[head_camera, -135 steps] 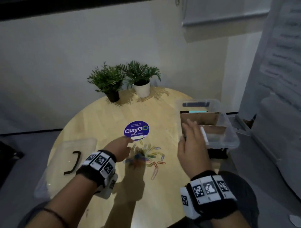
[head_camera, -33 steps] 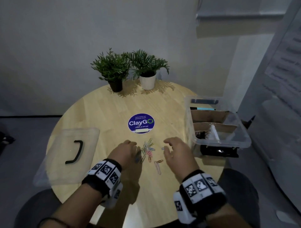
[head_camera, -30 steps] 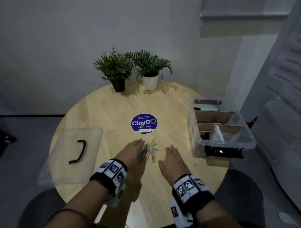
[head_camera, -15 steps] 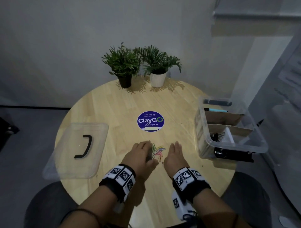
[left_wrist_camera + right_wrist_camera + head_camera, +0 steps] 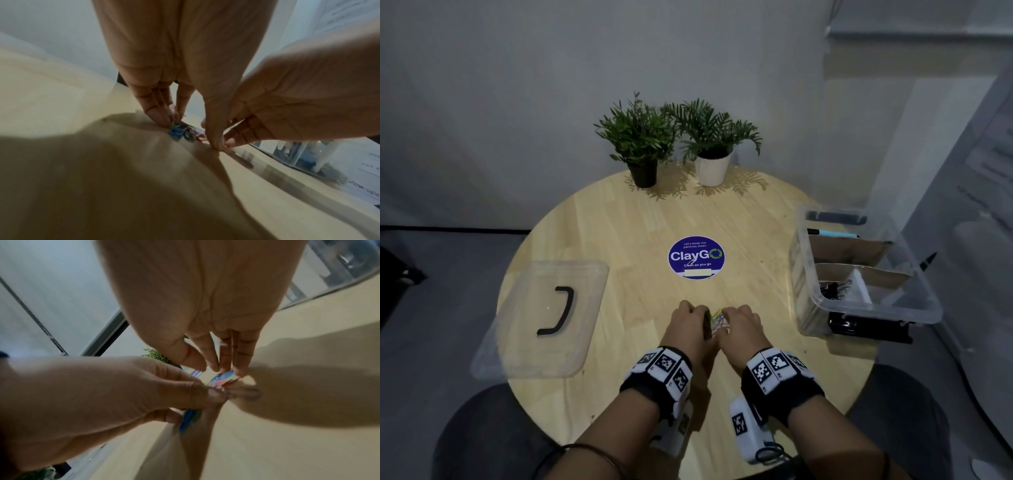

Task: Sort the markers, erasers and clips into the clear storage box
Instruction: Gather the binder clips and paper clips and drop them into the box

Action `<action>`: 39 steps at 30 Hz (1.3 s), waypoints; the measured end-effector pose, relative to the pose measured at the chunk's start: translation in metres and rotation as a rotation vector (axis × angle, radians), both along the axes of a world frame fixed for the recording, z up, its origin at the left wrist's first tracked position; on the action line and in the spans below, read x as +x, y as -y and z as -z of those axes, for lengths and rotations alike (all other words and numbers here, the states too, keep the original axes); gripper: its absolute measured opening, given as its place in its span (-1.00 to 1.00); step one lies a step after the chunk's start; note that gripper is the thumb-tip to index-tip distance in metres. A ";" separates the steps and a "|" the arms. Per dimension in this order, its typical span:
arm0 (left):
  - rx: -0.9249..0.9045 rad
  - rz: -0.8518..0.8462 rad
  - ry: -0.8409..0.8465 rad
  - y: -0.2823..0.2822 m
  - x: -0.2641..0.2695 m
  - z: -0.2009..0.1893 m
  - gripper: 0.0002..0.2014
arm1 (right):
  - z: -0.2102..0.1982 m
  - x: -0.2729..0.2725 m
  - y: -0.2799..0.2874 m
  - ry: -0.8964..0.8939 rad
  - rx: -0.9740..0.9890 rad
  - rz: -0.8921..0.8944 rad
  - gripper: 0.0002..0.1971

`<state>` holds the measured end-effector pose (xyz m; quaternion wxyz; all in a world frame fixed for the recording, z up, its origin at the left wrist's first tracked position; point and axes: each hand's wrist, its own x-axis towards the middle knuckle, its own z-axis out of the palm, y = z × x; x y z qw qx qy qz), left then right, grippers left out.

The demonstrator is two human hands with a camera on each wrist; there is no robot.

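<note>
A small heap of coloured paper clips (image 5: 716, 320) lies on the round wooden table (image 5: 619, 233), squeezed between my two hands. My left hand (image 5: 690, 322) cups the heap from the left, fingers curled down around it, fingertips (image 5: 164, 118) on the table beside blue and green clips (image 5: 180, 130). My right hand (image 5: 741, 322) closes in from the right, its fingertips (image 5: 226, 365) on the clips (image 5: 223, 379). The clear storage box (image 5: 873, 310) stands open at the table's right edge. It holds a marker (image 5: 832, 233) at the back and black binder clips (image 5: 834, 289) in a front compartment.
The box's clear lid (image 5: 541, 318) with a black handle lies at the table's left edge. Two potted plants (image 5: 640, 144) (image 5: 712, 137) stand at the back. A round blue sticker (image 5: 697, 257) marks the table's middle. Cardboard dividers (image 5: 849, 245) split the box.
The scattered clips have been swept into one tight heap. Both hands have moved inward from either side and now close around it. The head camera has tilted down a little.
</note>
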<state>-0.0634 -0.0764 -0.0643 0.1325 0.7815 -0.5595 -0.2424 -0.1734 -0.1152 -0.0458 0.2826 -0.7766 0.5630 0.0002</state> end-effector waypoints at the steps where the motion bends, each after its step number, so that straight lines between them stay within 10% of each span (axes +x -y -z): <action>1: -0.008 0.003 0.019 -0.001 0.003 0.001 -0.48 | 0.001 -0.003 0.003 -0.002 -0.014 -0.008 -0.50; 7: 0.008 0.014 0.055 -0.004 0.021 -0.002 -0.50 | 0.000 -0.013 0.015 -0.110 0.053 -0.186 -0.18; 15: 0.072 0.092 0.207 0.010 0.018 -0.012 -0.72 | 0.002 0.021 0.011 -0.085 -0.048 -0.184 -0.67; 24: 0.123 0.073 0.162 0.017 0.019 -0.017 -0.76 | 0.012 0.025 0.010 -0.107 -0.197 -0.199 -0.79; 39: -0.287 0.034 -0.084 0.008 -0.018 -0.086 -0.87 | -0.055 -0.038 0.004 0.420 -0.376 0.056 -0.84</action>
